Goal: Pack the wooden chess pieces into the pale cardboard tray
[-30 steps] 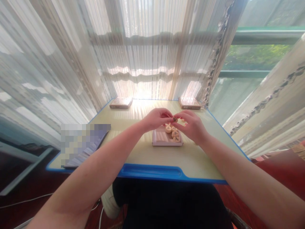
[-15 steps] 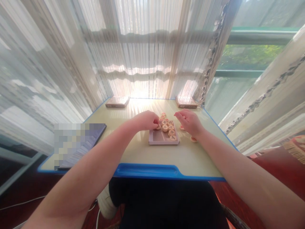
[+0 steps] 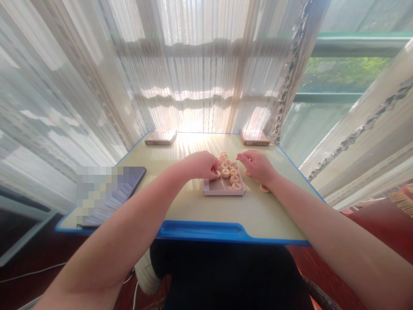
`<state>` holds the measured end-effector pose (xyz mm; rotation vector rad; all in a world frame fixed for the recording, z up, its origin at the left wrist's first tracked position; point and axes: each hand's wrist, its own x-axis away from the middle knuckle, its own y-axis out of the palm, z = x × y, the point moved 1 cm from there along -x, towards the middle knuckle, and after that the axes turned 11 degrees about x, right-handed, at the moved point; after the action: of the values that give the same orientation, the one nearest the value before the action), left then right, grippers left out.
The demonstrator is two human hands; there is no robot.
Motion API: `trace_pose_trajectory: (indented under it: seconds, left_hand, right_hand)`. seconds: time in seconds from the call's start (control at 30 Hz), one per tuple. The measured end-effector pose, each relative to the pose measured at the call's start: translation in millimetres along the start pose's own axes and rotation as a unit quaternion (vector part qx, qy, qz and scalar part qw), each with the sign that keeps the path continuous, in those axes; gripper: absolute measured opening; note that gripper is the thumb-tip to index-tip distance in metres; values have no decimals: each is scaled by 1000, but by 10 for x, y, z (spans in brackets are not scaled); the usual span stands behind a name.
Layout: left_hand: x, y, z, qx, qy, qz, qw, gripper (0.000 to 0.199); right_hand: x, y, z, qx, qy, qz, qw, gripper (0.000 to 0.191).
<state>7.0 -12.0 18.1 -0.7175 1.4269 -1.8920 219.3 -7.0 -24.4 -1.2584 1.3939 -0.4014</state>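
My left hand (image 3: pixel 204 164) reaches over the left rim of a shallow box (image 3: pixel 222 193). Its finger and thumb close on a round Chinese chess piece (image 3: pixel 217 174) inside. Several pale pieces with black characters lie along the box's right and far parts, among them one near the front corner (image 3: pixel 236 186). Beyond the far rim are pieces with red characters (image 3: pixel 223 155). To the right of the box, my right hand (image 3: pixel 257 165) has its fingers curled together; what they hold, if anything, is hidden. One piece (image 3: pixel 248 172) lies by that hand, another (image 3: pixel 265 188) beside the wrist.
Two flat boxes (image 3: pixel 161 137) (image 3: pixel 254 137) lie at the table's far corners. A dark flat panel (image 3: pixel 112 198), partly pixelated, rests at the left. The pale tabletop has a blue edge with a tray groove (image 3: pixel 201 231) in front. Sheer curtains (image 3: pixel 193 77) hang behind.
The whole view has shifted slightly. My left hand stays at the piece in the box, and my right hand keeps nearly the same place beside it.
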Motion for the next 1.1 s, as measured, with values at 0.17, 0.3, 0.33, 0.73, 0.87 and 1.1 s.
trace_pose_trajectory:
  seconds: [0.17,0.3,0.33,0.73,0.87,1.1]
  left_hand:
    - [24,-9,33,8,16,-17,1000,19]
    - [30,-23,68,20,18,-45,999,22]
    - [31,-27,79,21,16,-50,998,23]
    - [38,-29,113,60,32,-57,996,10]
    - [24,-17,87,58,44,-44,996,9]
    - [12,25,139,52,59,-37,996,14]
  right_hand:
    - [-5,2,-6,9,-3,-12,1000,40]
    - [-8,2,-8,11,-11,-17,1000,39]
    - [-8,2,-8,11,-8,-15,1000,39]
    - [-10,-9,-7,7,-1,-23,1000,38]
    - [-11,-7,1,6,-2,-24,1000,37]
    - [-10,-2,6,6,-9,-21,1000,35]
